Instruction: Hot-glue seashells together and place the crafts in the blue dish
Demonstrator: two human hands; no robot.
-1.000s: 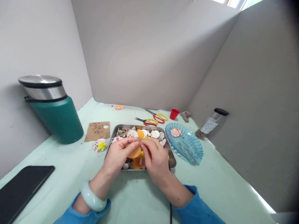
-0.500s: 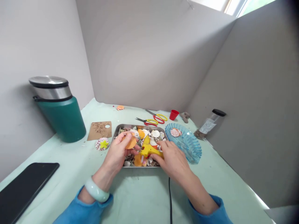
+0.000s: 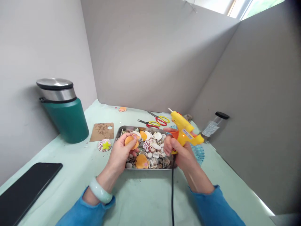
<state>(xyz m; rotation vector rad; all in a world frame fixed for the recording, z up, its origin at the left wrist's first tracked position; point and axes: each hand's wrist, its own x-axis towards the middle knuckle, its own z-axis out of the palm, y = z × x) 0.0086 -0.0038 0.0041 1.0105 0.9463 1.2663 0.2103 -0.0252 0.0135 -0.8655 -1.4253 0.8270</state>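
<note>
Now, head view: the left hand pinches an orange shell over the left of the metal tray, the right hand grips a yellow glue gun (its little light aglow) above the tray's right end.

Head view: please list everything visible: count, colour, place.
Held shell: 1, orange, left hand
Glue gun: 1, yellow, right hand
Cord: 1, black, from gun
Tray: 1, silver, centre
Shells: many, mixed, in tray
Dish: 1, blue, right
Scissors: 2, red-yellow, behind tray
Card: 1, brown, beside tray
Starred disc: 1, multicoloured, near card
Piece: 1, orange, back
Bottle: 1, green, left
Phone: 1, black, front left
Jar: 1, clear, right
Table: 1, mint, beneath
Walls: 3, grey, around
Window: 1, bright, top
Bracelet: 1, mint, wrist
Sleeves: 2, blue, front
Hands: 2, bare, near tray
</note>
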